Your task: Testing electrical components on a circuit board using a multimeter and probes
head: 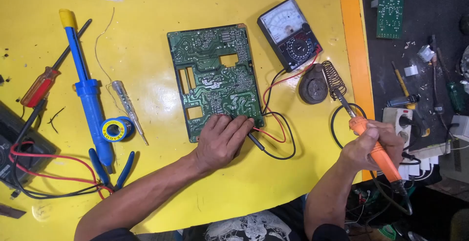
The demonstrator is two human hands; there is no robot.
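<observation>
Currently our left hand (220, 141) pins the circuit board (215, 77) mid-desk; right hand (371, 148) grips the soldering iron (373, 145), tip probably in the stand (333, 77). Keep the board flat.

Two circuit boards (215, 79), two screwdrivers (41, 85)

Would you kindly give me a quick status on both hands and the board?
Left hand pressing circuit board lower edge. Right hand gripping orange soldering iron, tip near stand. Meter leads beside board.
</observation>
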